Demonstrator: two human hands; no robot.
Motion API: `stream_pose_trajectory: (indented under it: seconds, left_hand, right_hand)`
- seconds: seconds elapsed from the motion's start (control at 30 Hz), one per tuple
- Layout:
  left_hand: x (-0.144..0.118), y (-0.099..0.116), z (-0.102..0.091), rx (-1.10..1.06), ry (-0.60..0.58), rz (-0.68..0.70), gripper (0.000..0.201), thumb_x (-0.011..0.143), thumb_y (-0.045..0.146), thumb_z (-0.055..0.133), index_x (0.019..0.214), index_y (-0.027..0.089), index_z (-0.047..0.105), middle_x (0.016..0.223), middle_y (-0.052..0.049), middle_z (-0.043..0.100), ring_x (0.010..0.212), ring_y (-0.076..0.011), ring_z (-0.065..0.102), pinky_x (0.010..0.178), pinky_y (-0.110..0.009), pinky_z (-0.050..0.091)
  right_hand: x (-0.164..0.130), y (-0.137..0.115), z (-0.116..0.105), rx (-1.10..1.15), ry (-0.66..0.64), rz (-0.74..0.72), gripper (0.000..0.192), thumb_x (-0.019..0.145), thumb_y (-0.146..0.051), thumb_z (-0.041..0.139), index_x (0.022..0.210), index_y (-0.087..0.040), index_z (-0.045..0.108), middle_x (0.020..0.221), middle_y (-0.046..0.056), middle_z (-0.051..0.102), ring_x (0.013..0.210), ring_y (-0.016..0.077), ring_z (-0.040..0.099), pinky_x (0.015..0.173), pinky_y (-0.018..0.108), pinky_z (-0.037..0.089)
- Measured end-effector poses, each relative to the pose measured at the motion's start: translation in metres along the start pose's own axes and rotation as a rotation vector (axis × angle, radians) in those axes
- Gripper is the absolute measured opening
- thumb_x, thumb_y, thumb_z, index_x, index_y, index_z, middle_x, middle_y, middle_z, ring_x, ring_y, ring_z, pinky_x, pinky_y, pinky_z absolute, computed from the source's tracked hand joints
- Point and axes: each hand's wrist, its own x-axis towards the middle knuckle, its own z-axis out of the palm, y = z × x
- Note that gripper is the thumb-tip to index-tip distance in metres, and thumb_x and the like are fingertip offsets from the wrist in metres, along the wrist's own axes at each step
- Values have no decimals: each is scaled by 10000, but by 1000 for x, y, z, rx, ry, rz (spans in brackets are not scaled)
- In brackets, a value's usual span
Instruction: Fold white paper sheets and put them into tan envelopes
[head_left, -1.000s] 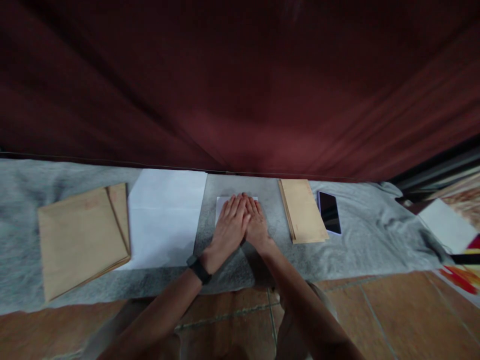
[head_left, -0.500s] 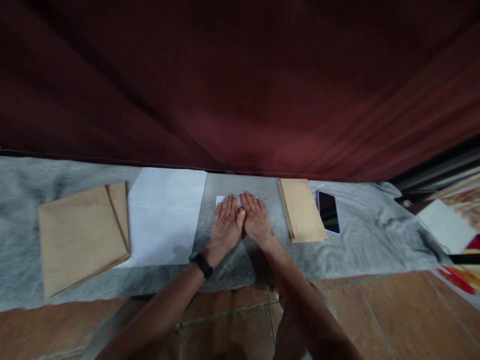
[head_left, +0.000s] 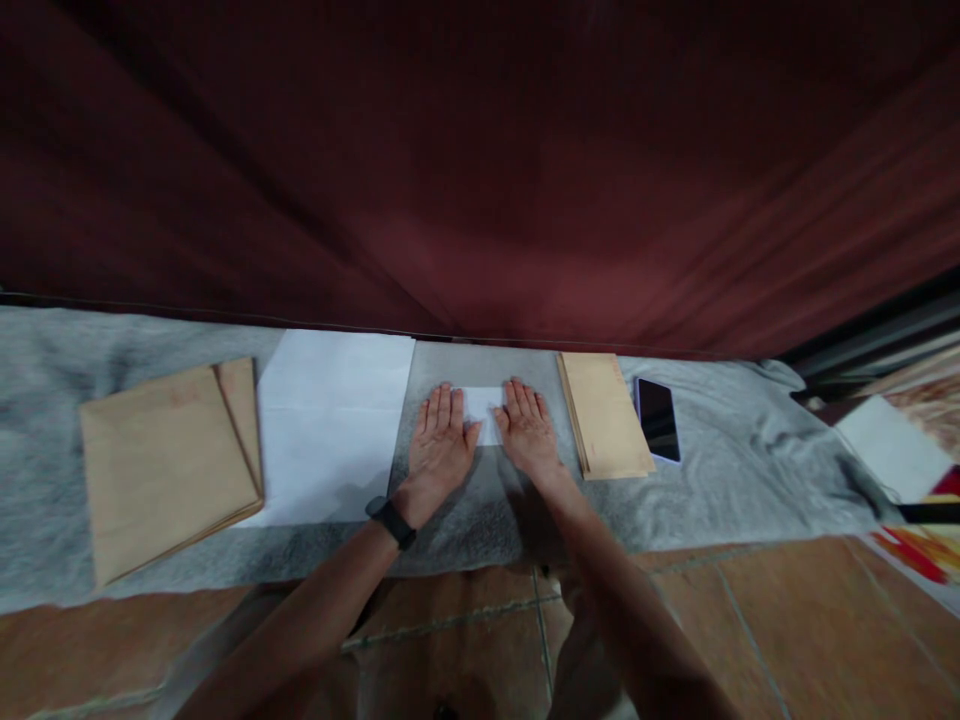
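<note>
A small white folded paper (head_left: pixel 484 404) lies on the grey cloth (head_left: pixel 487 525) in front of me. My left hand (head_left: pixel 442 433) rests flat over its left end, fingers extended and thumb out to the right. Over its right end my right hand (head_left: pixel 526 425) is flat as well, fingers stretched forward. The paper's middle shows between the two thumbs; its ends are hidden under the hands. To the left of my left hand lie large white paper sheets (head_left: pixel 330 430). A stack of narrow brown envelopes (head_left: pixel 609 415) lies to the right of my right hand.
Larger brown envelopes (head_left: pixel 169 460) are stacked at far left. A phone (head_left: pixel 658 420) lies beside the narrow envelopes. A dark red curtain (head_left: pixel 480 200) hangs along the cloth's far edge. Tiled floor (head_left: pixel 720 610) borders the near side. White and colourful papers (head_left: pixel 896 450) are at far right.
My hands have slid apart, the left to the left and the right to the right, uncovering the middle of the small white paper.
</note>
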Motion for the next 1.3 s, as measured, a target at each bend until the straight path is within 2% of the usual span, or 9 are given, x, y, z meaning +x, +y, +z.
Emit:
stream_pose_trajectory:
  seconds: [0.27, 0.43, 0.53, 0.67, 0.77, 1.03, 1.2, 1.3]
  left_hand:
    - [0, -3, -9, 4, -35, -12, 671, 1035, 427, 349, 1559, 9, 357, 1646, -236, 310, 1549, -335, 269, 1256, -504, 243]
    - [0, -2, -9, 14, -52, -17, 654, 1032, 408, 347, 1566, 32, 356, 1659, -219, 292, 1552, -326, 264, 1258, -510, 231]
    - [0, -1, -8, 32, -51, -21, 652, 1029, 399, 347, 1571, 36, 348, 1663, -218, 281, 1558, -331, 244, 1261, -519, 211]
    - [-1, -1, -8, 38, -73, -17, 621, 1019, 318, 328, 1582, 55, 332, 1673, -202, 265, 1571, -316, 205, 1265, -527, 193]
    - [-1, -1, -10, 24, -74, -2, 603, 1001, 220, 298, 1585, 75, 334, 1673, -187, 279, 1573, -297, 203, 1263, -538, 196]
    - [-3, 3, -23, 7, -67, 126, 587, 994, 180, 294, 1543, -11, 375, 1649, -216, 317, 1578, -289, 173, 1298, -507, 134]
    - [-4, 15, -27, -55, -68, 300, 652, 957, 102, 301, 1608, 103, 279, 1693, -119, 252, 1578, -213, 176, 1299, -444, 196]
    - [-3, 18, -23, -104, -101, 386, 648, 959, 95, 327, 1606, 124, 290, 1694, -137, 241, 1573, -221, 195, 1283, -436, 239]
  right_hand:
    - [-4, 16, -1, -4, 8, 21, 558, 1087, -328, 296, 1584, -84, 360, 1648, 142, 331, 1522, 288, 331, 1241, 488, 266]
    - [-4, 15, -8, 36, 70, 82, 563, 1078, -306, 311, 1555, -17, 383, 1624, 204, 360, 1522, 297, 331, 1232, 499, 299]
    - [-3, 1, -11, 105, 88, -15, 557, 1082, -312, 300, 1562, -41, 378, 1639, 176, 345, 1538, 266, 302, 1246, 495, 290]
    - [-5, -27, -8, 191, 10, -213, 551, 1093, -347, 277, 1564, -87, 396, 1651, 108, 349, 1542, 205, 298, 1265, 400, 277]
    - [-8, -39, -4, 174, -47, -245, 538, 1101, -352, 271, 1567, -120, 405, 1630, 85, 394, 1526, 191, 332, 1275, 393, 250]
    - [-8, -28, -7, 75, -74, -178, 506, 1099, -326, 290, 1573, -191, 406, 1654, 61, 336, 1539, 212, 306, 1269, 445, 239]
    - [-10, -21, -4, 15, -110, -206, 550, 1040, -194, 353, 1578, -79, 368, 1652, 130, 320, 1545, 250, 288, 1275, 454, 208]
    - [-11, -19, -2, -9, -119, -227, 609, 992, -137, 389, 1592, -54, 318, 1662, 151, 281, 1553, 257, 265, 1276, 466, 198]
